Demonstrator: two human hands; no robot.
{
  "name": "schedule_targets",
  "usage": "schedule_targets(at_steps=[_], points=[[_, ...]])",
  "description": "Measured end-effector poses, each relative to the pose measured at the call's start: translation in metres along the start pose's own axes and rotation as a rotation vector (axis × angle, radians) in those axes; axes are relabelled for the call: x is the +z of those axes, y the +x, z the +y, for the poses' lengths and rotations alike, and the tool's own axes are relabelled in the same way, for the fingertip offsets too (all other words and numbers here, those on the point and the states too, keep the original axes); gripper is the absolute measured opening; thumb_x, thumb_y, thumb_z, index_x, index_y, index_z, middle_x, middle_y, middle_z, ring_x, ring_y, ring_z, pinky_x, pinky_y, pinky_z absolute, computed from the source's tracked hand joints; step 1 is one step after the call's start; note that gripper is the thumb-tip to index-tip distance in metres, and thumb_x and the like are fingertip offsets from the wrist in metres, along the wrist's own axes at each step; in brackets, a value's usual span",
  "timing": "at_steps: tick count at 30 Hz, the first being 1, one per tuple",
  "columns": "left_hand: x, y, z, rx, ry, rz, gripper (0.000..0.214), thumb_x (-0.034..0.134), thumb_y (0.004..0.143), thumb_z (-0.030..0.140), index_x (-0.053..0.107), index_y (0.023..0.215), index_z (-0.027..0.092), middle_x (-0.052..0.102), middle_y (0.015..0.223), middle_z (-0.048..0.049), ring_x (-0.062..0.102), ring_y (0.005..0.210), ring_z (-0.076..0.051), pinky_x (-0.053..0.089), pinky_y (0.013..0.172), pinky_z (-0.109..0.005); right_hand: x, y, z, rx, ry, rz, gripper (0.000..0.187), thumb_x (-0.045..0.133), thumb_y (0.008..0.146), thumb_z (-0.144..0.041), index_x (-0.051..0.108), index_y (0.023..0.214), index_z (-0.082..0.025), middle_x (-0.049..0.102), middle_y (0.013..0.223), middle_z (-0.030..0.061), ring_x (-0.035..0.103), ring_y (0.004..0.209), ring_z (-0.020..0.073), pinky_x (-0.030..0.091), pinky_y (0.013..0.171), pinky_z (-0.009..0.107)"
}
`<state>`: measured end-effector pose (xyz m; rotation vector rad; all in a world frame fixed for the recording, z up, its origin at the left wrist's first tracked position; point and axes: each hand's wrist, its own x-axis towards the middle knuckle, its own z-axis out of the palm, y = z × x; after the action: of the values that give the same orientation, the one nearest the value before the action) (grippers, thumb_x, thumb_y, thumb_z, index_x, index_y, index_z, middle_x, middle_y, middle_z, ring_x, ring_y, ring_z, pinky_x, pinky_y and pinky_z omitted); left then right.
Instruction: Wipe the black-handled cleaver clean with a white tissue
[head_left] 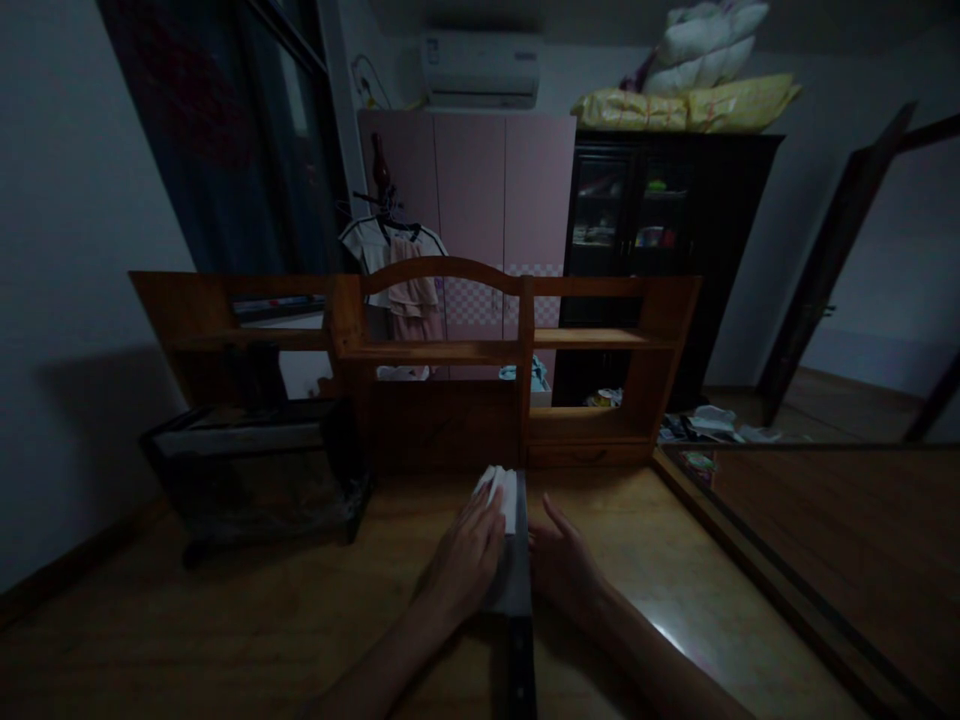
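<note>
A kitchen knife with a broad grey blade (pixel 511 582) and a black riveted handle (pixel 520 665) lies in front of me, its handle pointing toward me. My left hand (pixel 474 548) presses a folded white cloth or paper wad (pixel 501 490) onto the far part of the blade, fingers stretched along it. On the blade's other side is my right hand (pixel 564 560). Its thumb stands up and apart while the other fingers curl toward the blade's edge. Whether those fingertips touch the blade, I cannot tell in the dim light.
The knife is on a wooden desktop (pixel 615 520) backed by a wooden shelf unit (pixel 442 352). At the left stands a dark, glass-sided box (pixel 251 485). A raised wooden edge (pixel 750 560) runs along the right. Beyond are a pink wardrobe (pixel 469 190) and a dark cabinet (pixel 724 220).
</note>
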<state>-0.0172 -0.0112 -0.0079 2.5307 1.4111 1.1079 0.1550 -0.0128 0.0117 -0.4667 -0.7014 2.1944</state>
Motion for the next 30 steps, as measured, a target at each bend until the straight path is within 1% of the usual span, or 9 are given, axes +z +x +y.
schedule_targets(at_steps=[2, 4, 7, 12, 16, 21, 25, 27, 30], points=[[-0.004, 0.001, 0.010, 0.087, -0.014, -0.079, 0.050, 0.024, 0.104, 0.028, 0.019, 0.154, 0.026, 0.024, 0.158, -0.0011, 0.021, 0.145, -0.017, 0.030, 0.118, -0.042, 0.001, -0.001, -0.002, -0.047, 0.020, -0.018, 0.055, 0.046, 0.091, -0.061, 0.067, 0.103, -0.012, 0.072, 0.081, 0.0076, 0.067, 0.077, 0.0221, 0.045, 0.083, 0.035], [-0.008, 0.002, 0.020, 0.164, -0.005, -0.153, 0.051, 0.025, 0.104, 0.029, 0.016, 0.154, 0.026, 0.022, 0.158, 0.0007, 0.018, 0.146, -0.016, 0.027, 0.120, -0.041, 0.002, -0.003, -0.004, -0.078, 0.040, -0.049, 0.056, 0.044, 0.092, -0.060, 0.065, 0.112, -0.012, 0.073, 0.089, 0.0095, 0.067, 0.086, 0.0236, 0.044, 0.088, 0.037], [-0.012, 0.004, 0.028, 0.204, 0.037, -0.184, 0.052, 0.026, 0.104, 0.028, 0.014, 0.154, 0.026, 0.020, 0.159, 0.0017, 0.016, 0.147, -0.016, 0.025, 0.121, -0.039, 0.003, -0.003, -0.004, -0.070, 0.060, -0.069, 0.058, 0.042, 0.093, -0.058, 0.063, 0.117, -0.010, 0.073, 0.096, 0.0119, 0.067, 0.094, 0.0254, 0.042, 0.093, 0.038], [-0.015, 0.005, 0.025, 0.190, 0.090, -0.125, 0.050, 0.025, 0.103, 0.024, 0.021, 0.153, 0.026, 0.023, 0.158, 0.0015, 0.018, 0.146, -0.016, 0.028, 0.120, -0.040, -0.002, -0.001, -0.002, -0.103, 0.072, -0.065, 0.059, 0.041, 0.093, -0.058, 0.064, 0.115, -0.008, 0.074, 0.094, 0.0134, 0.066, 0.098, 0.0266, 0.042, 0.095, 0.041], [-0.015, 0.006, 0.019, 0.143, 0.101, -0.089, 0.051, 0.024, 0.102, 0.022, 0.022, 0.153, 0.023, 0.024, 0.158, -0.0006, 0.018, 0.146, -0.016, 0.027, 0.120, -0.041, -0.006, 0.000, -0.002, -0.139, 0.068, -0.025, 0.055, 0.043, 0.093, -0.056, 0.064, 0.115, -0.010, 0.074, 0.096, 0.0121, 0.067, 0.096, 0.0258, 0.044, 0.093, 0.040], [-0.012, 0.003, 0.015, 0.023, 0.044, 0.006, 0.049, 0.026, 0.102, 0.025, 0.027, 0.151, 0.025, 0.024, 0.158, -0.0003, 0.019, 0.146, -0.018, 0.027, 0.120, -0.043, -0.005, -0.005, -0.006, -0.162, 0.052, 0.018, 0.053, 0.042, 0.094, -0.056, 0.064, 0.116, -0.012, 0.073, 0.098, 0.0111, 0.067, 0.098, 0.0262, 0.046, 0.091, 0.041], [-0.012, 0.002, 0.016, -0.081, -0.039, 0.071, 0.049, 0.023, 0.103, 0.027, 0.025, 0.152, 0.024, 0.022, 0.159, -0.0003, 0.018, 0.146, -0.017, 0.025, 0.121, -0.043, -0.001, -0.008, -0.009, -0.163, 0.045, 0.016, 0.054, 0.043, 0.093, -0.056, 0.063, 0.118, -0.012, 0.073, 0.100, 0.0117, 0.066, 0.099, 0.0265, 0.046, 0.092, 0.041], [-0.014, 0.002, 0.018, -0.082, -0.047, 0.080, 0.049, 0.023, 0.103, 0.027, 0.025, 0.152, 0.024, 0.022, 0.158, -0.0006, 0.017, 0.146, -0.017, 0.025, 0.121, -0.042, 0.001, -0.009, -0.010, -0.166, 0.049, -0.004, 0.055, 0.043, 0.093, -0.056, 0.062, 0.120, -0.012, 0.073, 0.102, 0.0123, 0.066, 0.101, 0.0266, 0.046, 0.093, 0.041], [-0.018, 0.003, 0.025, 0.019, -0.008, 0.026, 0.049, 0.026, 0.103, 0.026, 0.026, 0.152, 0.024, 0.022, 0.159, -0.0004, 0.017, 0.147, -0.018, 0.025, 0.120, -0.042, 0.001, -0.007, -0.010, -0.185, 0.057, -0.030, 0.056, 0.044, 0.093, -0.057, 0.060, 0.123, -0.013, 0.072, 0.106, 0.0125, 0.065, 0.104, 0.0272, 0.045, 0.094, 0.043]])
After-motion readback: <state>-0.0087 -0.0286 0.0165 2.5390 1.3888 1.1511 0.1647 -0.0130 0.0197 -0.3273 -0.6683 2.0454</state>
